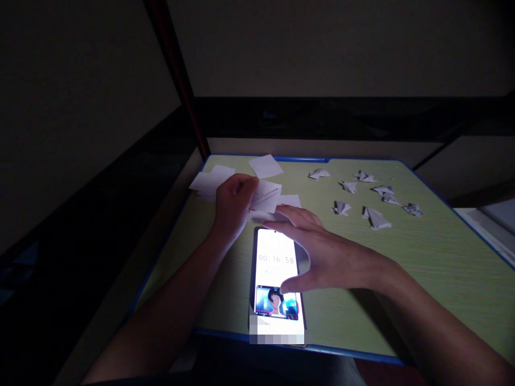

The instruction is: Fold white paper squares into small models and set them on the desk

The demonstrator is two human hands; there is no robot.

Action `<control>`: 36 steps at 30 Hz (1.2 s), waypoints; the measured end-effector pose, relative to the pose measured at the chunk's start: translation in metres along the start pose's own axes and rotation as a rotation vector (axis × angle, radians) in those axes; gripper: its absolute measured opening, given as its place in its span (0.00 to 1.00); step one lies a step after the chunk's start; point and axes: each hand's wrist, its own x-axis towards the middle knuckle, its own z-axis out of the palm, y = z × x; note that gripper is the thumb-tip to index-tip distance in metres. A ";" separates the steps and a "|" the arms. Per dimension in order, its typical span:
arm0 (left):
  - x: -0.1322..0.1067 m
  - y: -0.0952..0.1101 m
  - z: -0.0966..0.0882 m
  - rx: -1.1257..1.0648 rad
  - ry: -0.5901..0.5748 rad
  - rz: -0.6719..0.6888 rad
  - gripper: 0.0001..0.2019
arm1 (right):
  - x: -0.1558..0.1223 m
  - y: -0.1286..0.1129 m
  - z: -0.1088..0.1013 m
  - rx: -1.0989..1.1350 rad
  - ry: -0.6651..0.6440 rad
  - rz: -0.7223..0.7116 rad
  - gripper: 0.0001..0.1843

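Observation:
My left hand (pixel 236 201) pinches a small white paper sheet (pixel 267 196) by its left side and holds it up over the table. Thin crease lines or marks run across that sheet. My right hand (pixel 317 246) is spread above a lit phone (pixel 277 268), its thumb low by the phone's right edge and its fingers reaching toward the papers. Whether the thumb touches the screen I cannot tell. The phone shows a timer reading and a small video picture. Beneath the held sheet lies more white paper (pixel 290 200), partly hidden by my hands.
Several folded paper pieces (pixel 376 217) are scattered over the right side of the green table (pixel 410 279). A stack of white sheets (pixel 209 181) lies at the back left, with a single sheet (pixel 265 166) near the blue far edge. Dark walls surround the table.

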 end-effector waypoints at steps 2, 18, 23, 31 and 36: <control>0.000 0.000 0.000 0.000 -0.002 0.005 0.08 | 0.000 0.001 0.002 -0.023 0.004 -0.003 0.53; -0.005 0.008 0.001 0.020 -0.042 -0.007 0.07 | 0.009 0.015 -0.009 0.129 0.441 0.117 0.13; -0.016 0.014 0.006 0.115 -0.266 0.066 0.06 | 0.013 0.012 -0.013 0.647 0.521 0.241 0.16; -0.024 0.017 0.009 0.252 -0.443 0.062 0.07 | 0.015 0.007 -0.005 0.819 0.296 0.282 0.16; -0.024 0.018 0.010 0.227 -0.434 0.051 0.08 | 0.017 0.012 -0.004 0.894 0.357 0.294 0.15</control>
